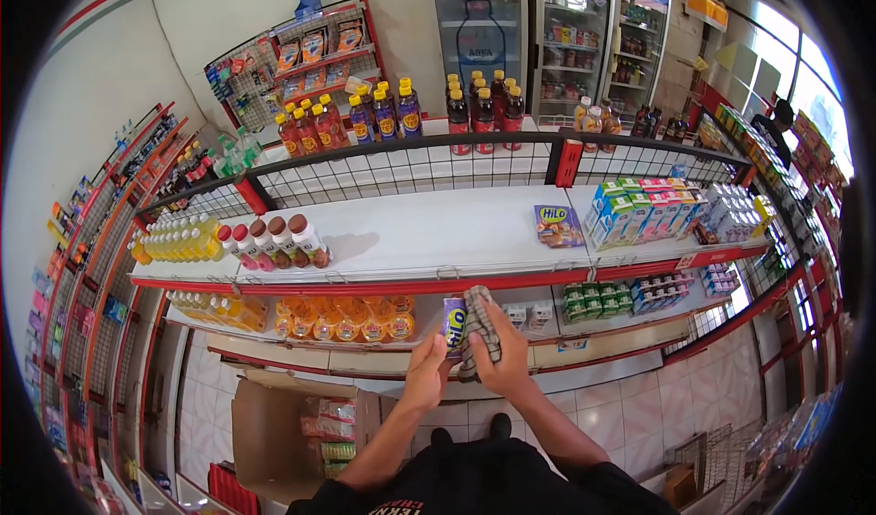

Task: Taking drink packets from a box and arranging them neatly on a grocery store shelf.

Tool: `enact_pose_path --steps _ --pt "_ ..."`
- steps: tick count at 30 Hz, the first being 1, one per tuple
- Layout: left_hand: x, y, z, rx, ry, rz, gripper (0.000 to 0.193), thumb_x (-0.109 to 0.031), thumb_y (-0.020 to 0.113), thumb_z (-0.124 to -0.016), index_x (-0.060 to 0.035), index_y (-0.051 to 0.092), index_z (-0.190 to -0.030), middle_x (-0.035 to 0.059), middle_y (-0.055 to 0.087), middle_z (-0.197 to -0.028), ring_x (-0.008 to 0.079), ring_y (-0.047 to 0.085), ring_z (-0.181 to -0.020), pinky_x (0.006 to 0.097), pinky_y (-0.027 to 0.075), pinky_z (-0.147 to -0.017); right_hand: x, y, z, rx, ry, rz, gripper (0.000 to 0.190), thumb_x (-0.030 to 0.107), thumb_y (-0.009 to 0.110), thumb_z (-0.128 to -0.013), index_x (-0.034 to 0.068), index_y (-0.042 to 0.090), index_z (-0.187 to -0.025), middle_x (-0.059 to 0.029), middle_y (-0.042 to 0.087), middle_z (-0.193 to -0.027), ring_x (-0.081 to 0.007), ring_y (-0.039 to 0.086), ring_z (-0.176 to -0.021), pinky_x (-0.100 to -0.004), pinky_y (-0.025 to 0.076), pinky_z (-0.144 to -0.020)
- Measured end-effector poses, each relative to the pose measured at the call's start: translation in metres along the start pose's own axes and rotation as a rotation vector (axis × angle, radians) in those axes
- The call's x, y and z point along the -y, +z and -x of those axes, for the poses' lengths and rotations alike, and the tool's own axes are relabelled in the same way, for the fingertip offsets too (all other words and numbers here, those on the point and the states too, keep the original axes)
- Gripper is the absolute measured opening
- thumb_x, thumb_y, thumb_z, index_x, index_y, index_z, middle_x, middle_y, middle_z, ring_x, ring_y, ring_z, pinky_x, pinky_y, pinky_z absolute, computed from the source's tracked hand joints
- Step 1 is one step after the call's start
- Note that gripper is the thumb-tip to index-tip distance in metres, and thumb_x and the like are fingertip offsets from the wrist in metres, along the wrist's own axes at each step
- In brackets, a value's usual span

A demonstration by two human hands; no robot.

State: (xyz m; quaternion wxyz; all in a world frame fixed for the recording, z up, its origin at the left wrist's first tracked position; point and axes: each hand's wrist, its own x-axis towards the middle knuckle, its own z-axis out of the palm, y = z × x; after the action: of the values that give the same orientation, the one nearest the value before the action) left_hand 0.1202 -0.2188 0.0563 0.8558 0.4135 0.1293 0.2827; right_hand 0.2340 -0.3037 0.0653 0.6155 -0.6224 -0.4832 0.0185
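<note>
My left hand point(427, 373) grips the lower edge of a purple HiLo packet point(454, 326), held upright in front of the shelf edge. A checked grey cloth point(483, 330) is in my right hand point(503, 354), pressed against the packet's right side. Beyond them, on the white upper shelf point(424, 231), another HiLo packet point(558, 225) lies flat beside rows of milk cartons point(633, 210). Bottles with brown and red caps point(291, 245) stand further left on that shelf, next to bottles of yellow drink point(185, 238).
The lower shelf holds orange jelly cups point(345, 318) and small green cartons point(597, 301). An open cardboard box point(270, 433) with packets inside stands on the floor at lower left. Bottled drinks line the far side of the wire divider point(410, 162). A person point(778, 132) is at far right.
</note>
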Motion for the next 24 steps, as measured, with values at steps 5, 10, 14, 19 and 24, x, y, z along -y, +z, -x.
enact_pose_path --steps 5,10,14,19,24 --pt "0.003 0.005 -0.004 -0.085 -0.086 -0.013 0.041 -0.028 0.035 -0.104 0.0017 0.046 -0.130 0.0111 0.056 -0.123 0.0181 0.055 -0.112 0.0352 0.043 -0.099 0.007 0.010 0.011 0.063 -0.159 0.181 0.049 0.008 0.062 -0.083 0.001 0.053 -0.130 -0.0271 0.048 -0.134 -0.0399 0.043 -0.131 -0.0487 0.035 -0.106" --pt "0.009 -0.007 -0.006 0.006 -0.054 -0.043 0.045 -0.028 0.035 -0.104 -0.0028 0.035 -0.142 0.0107 0.051 -0.132 0.0230 0.051 -0.120 0.0411 0.042 -0.101 -0.014 0.000 0.009 -0.051 -0.080 0.018 0.048 0.014 0.066 -0.082 -0.002 0.049 -0.124 -0.0250 0.053 -0.125 -0.0412 0.051 -0.119 -0.0492 0.035 -0.105" --pt "0.013 -0.012 -0.006 0.015 -0.095 -0.034 0.049 -0.031 0.038 -0.103 -0.0027 0.034 -0.142 0.0103 0.050 -0.134 0.0242 0.051 -0.121 0.0457 0.043 -0.099 -0.013 -0.010 0.005 -0.110 -0.007 0.111 0.041 0.015 0.065 -0.084 -0.004 0.055 -0.119 -0.0210 0.050 -0.121 -0.0345 0.055 -0.105 -0.0441 0.038 -0.099" --pt "0.008 -0.008 -0.008 0.001 -0.094 -0.006 0.049 -0.033 0.037 -0.103 -0.0043 0.035 -0.142 0.0102 0.050 -0.134 0.0238 0.052 -0.120 0.0441 0.045 -0.098 0.003 -0.002 -0.005 -0.278 -0.176 0.346 0.043 0.012 0.062 -0.085 -0.003 0.055 -0.124 -0.0237 0.052 -0.126 -0.0343 0.057 -0.108 -0.0415 0.040 -0.099" --pt "0.006 -0.009 -0.010 -0.151 -0.092 0.023 0.040 -0.028 0.037 -0.104 -0.0023 0.044 -0.134 0.0101 0.056 -0.124 0.0205 0.054 -0.116 0.0348 0.043 -0.099 0.008 0.005 0.010 0.076 -0.228 0.182 0.047 0.006 0.060 -0.083 -0.003 0.052 -0.128 -0.0233 0.049 -0.136 -0.0356 0.047 -0.128 -0.0413 0.035 -0.107"
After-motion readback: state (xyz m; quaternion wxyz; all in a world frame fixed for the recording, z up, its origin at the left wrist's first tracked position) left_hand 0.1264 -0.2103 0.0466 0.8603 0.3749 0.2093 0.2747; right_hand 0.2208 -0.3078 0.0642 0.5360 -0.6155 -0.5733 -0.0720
